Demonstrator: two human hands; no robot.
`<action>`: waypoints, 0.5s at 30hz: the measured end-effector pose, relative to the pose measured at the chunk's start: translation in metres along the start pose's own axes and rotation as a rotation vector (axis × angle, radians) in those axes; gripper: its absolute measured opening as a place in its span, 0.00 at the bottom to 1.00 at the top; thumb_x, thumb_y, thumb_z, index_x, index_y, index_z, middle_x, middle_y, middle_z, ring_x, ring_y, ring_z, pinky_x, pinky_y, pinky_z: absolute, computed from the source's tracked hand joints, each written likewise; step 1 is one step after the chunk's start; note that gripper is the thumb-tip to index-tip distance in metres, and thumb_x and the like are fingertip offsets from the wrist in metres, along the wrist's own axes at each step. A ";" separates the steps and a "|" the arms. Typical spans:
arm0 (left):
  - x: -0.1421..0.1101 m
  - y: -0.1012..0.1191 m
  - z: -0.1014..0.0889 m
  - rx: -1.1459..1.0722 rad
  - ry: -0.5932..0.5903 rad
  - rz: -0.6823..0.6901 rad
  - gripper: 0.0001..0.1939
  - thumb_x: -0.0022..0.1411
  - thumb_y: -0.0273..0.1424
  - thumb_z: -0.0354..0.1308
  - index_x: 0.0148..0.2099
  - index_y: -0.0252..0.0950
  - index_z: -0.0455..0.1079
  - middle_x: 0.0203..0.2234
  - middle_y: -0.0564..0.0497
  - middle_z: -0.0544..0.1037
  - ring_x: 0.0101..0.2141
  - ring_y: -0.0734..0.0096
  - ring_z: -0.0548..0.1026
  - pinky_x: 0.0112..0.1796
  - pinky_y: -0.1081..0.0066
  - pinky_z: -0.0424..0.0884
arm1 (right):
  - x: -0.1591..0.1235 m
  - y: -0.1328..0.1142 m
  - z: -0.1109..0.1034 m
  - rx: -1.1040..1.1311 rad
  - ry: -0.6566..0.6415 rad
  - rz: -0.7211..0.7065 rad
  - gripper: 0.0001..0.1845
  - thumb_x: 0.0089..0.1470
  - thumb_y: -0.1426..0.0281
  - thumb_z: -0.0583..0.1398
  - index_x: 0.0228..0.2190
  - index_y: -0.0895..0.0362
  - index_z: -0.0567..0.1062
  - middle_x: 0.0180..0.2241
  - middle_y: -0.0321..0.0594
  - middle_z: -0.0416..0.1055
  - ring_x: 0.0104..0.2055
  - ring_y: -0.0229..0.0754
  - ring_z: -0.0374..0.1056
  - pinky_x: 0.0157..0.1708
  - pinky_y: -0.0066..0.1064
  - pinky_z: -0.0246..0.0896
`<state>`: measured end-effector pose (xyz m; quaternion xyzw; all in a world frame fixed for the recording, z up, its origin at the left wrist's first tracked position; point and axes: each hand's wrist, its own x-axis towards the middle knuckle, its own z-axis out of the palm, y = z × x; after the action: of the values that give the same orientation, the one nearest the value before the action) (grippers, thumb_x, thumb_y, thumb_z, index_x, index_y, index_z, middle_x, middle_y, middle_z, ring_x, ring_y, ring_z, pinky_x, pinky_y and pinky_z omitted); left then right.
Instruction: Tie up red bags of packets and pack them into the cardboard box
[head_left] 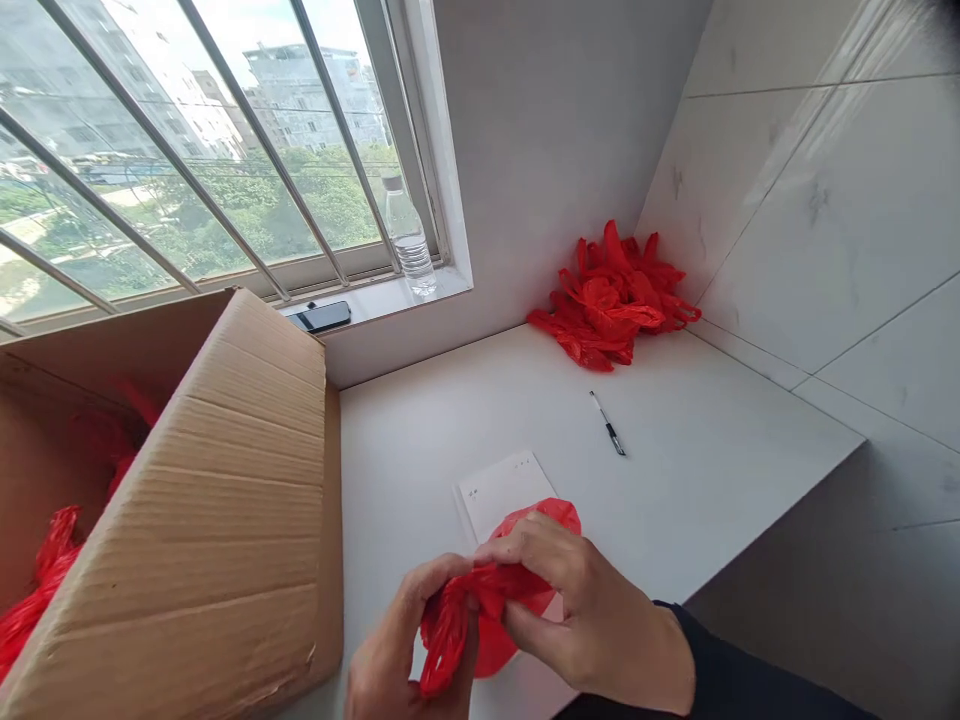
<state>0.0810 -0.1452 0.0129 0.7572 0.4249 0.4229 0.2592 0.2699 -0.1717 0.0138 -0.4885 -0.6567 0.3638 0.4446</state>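
Observation:
Both hands are closed on one crumpled red plastic bag (480,605) just above the near edge of the white counter (697,470). My left hand (394,660) pinches its lower left part, thumb on top. From above and to the right, my right hand (592,620) wraps round the bag's upper part. Under the bag lies a white sheet of paper (501,487), partly covered by it.
A large open cardboard box (225,500) stands at the left with red bags (37,580) inside. A heap of red bags (611,298) fills the far corner. A pen (607,423) lies mid-counter. On the window sill are a water bottle (409,240) and a phone (322,316).

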 end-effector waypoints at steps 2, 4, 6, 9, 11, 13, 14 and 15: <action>0.002 0.000 0.000 0.043 -0.054 0.051 0.12 0.67 0.24 0.59 0.50 0.44 0.73 0.37 0.54 0.82 0.33 0.74 0.81 0.36 0.79 0.76 | 0.000 0.004 -0.004 0.019 -0.016 -0.064 0.23 0.56 0.78 0.59 0.51 0.49 0.75 0.44 0.37 0.78 0.48 0.43 0.72 0.49 0.37 0.67; 0.004 -0.001 0.003 0.056 -0.061 0.087 0.14 0.67 0.20 0.58 0.49 0.44 0.72 0.37 0.55 0.81 0.34 0.75 0.81 0.36 0.80 0.76 | -0.001 0.007 -0.006 0.024 -0.023 -0.031 0.22 0.57 0.79 0.59 0.51 0.49 0.74 0.45 0.36 0.78 0.48 0.42 0.72 0.50 0.36 0.66; 0.005 -0.001 0.007 0.046 -0.034 0.110 0.15 0.67 0.18 0.57 0.49 0.43 0.71 0.38 0.54 0.81 0.36 0.75 0.80 0.38 0.79 0.75 | -0.001 0.007 -0.007 0.040 -0.033 0.005 0.21 0.57 0.79 0.59 0.50 0.49 0.74 0.46 0.35 0.77 0.48 0.40 0.72 0.50 0.35 0.66; 0.005 -0.002 0.011 0.027 -0.015 0.130 0.16 0.66 0.17 0.57 0.50 0.43 0.71 0.38 0.53 0.80 0.38 0.75 0.79 0.39 0.78 0.75 | -0.002 0.005 -0.009 0.060 -0.057 0.041 0.20 0.58 0.78 0.59 0.50 0.49 0.74 0.47 0.34 0.77 0.49 0.39 0.72 0.50 0.34 0.66; 0.004 -0.001 0.011 0.035 0.003 0.092 0.15 0.66 0.19 0.58 0.50 0.43 0.71 0.37 0.55 0.80 0.35 0.77 0.79 0.37 0.80 0.74 | -0.001 0.004 -0.009 0.057 -0.064 0.060 0.19 0.59 0.76 0.59 0.50 0.49 0.75 0.47 0.34 0.77 0.49 0.40 0.72 0.50 0.34 0.66; 0.003 0.001 0.011 0.037 0.027 0.018 0.14 0.66 0.21 0.60 0.50 0.44 0.71 0.37 0.56 0.80 0.34 0.77 0.79 0.36 0.80 0.75 | 0.000 0.004 -0.009 0.046 -0.060 0.066 0.18 0.60 0.74 0.60 0.50 0.49 0.75 0.47 0.34 0.77 0.50 0.41 0.72 0.51 0.36 0.65; 0.003 0.001 0.011 0.029 0.032 -0.022 0.13 0.66 0.22 0.61 0.49 0.44 0.71 0.36 0.56 0.80 0.33 0.76 0.79 0.35 0.79 0.75 | 0.001 0.005 -0.009 0.042 -0.057 0.070 0.17 0.60 0.73 0.60 0.50 0.50 0.75 0.48 0.35 0.77 0.50 0.41 0.72 0.52 0.37 0.65; 0.003 0.002 0.011 0.014 0.033 -0.055 0.12 0.66 0.23 0.61 0.48 0.44 0.71 0.36 0.57 0.80 0.33 0.76 0.79 0.35 0.79 0.75 | 0.002 0.005 -0.010 0.042 -0.057 0.082 0.17 0.60 0.72 0.61 0.50 0.50 0.75 0.48 0.36 0.77 0.51 0.42 0.72 0.53 0.37 0.65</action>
<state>0.0927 -0.1438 0.0103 0.7401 0.4527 0.4249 0.2582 0.2801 -0.1681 0.0134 -0.4949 -0.6410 0.4091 0.4205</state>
